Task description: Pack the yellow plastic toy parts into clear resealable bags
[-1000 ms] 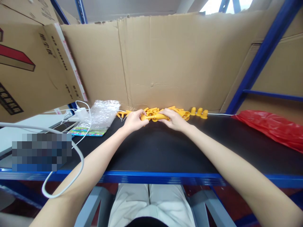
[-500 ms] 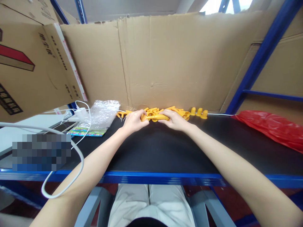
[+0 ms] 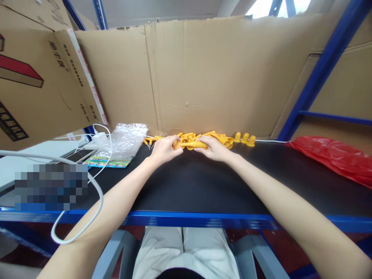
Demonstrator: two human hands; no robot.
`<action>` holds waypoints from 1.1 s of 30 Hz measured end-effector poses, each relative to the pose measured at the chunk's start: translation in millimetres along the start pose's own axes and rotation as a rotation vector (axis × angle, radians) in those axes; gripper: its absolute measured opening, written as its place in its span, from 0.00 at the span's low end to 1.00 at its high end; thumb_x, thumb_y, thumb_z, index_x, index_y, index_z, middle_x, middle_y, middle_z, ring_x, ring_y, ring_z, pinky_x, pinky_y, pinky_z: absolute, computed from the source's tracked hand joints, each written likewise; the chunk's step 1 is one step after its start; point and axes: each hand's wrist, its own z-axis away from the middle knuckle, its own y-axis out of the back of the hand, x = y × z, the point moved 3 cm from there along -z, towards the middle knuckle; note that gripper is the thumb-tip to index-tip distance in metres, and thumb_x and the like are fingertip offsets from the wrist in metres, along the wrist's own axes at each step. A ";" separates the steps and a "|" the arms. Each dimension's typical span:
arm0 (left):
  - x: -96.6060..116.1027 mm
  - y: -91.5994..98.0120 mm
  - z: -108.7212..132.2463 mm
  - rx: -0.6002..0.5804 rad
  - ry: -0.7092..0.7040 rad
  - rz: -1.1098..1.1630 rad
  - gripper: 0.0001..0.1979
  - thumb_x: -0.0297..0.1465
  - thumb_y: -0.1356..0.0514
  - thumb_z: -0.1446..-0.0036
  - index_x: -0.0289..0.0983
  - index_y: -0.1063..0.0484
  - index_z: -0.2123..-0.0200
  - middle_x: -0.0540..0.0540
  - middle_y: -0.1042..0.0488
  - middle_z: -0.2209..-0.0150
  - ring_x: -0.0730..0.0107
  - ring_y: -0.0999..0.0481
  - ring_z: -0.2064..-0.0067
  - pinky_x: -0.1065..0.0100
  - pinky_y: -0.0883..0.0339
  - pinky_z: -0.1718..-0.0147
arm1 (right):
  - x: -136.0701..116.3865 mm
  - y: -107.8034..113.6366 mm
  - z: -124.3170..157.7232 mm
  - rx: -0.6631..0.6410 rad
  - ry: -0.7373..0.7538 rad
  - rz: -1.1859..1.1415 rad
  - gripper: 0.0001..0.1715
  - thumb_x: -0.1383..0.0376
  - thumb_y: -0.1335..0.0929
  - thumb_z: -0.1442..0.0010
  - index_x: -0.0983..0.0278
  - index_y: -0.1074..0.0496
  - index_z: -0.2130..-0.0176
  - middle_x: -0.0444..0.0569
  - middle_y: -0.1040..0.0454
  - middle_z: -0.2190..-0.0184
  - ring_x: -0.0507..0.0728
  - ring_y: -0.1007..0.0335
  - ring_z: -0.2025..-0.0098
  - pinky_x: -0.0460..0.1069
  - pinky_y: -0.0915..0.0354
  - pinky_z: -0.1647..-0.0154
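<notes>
My left hand [image 3: 166, 149] is closed round the left end of a yellow plastic corkscrew part [image 3: 186, 145]. On its right end my right hand [image 3: 214, 148] is closed too, so the part lies level between both hands. Fingers hide both of its ends. Just behind is a pile of yellow plastic pieces [image 3: 211, 133], some long and thin, some cup-shaped. Left of my left hand lie yellow T-shaped handles [image 3: 150, 141] with metal spirals.
Three yellow cups [image 3: 245, 137] stand to the right of the pile. A red plastic bag [image 3: 331, 157] lies at the right, a clear plastic bag [image 3: 124, 137] at the left. White cables [image 3: 97, 186] loop over my left forearm. A cardboard wall [image 3: 215, 77] closes the back of the black tabletop [image 3: 197, 186].
</notes>
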 end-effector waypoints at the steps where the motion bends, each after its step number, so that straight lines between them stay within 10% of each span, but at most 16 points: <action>1: 0.3 0.4 0.1 0.001 -0.005 -0.007 0.13 0.35 0.42 0.52 0.39 0.29 0.61 0.49 0.25 0.69 0.67 0.27 0.68 0.71 0.42 0.71 | 0.2 -0.1 0.0 0.004 0.001 0.003 0.15 0.59 0.34 0.43 0.63 0.30 0.57 0.52 0.26 0.60 0.58 0.31 0.59 0.53 0.37 0.56; 33: -37.2 -47.3 9.8 -0.595 -0.074 -0.056 0.20 0.36 0.49 0.45 0.36 0.32 0.51 0.41 0.28 0.51 0.59 0.30 0.50 0.64 0.38 0.51 | -14.2 -34.0 11.5 -0.291 0.060 0.141 0.22 0.59 0.34 0.42 0.70 0.32 0.51 0.57 0.26 0.58 0.58 0.29 0.62 0.52 0.34 0.61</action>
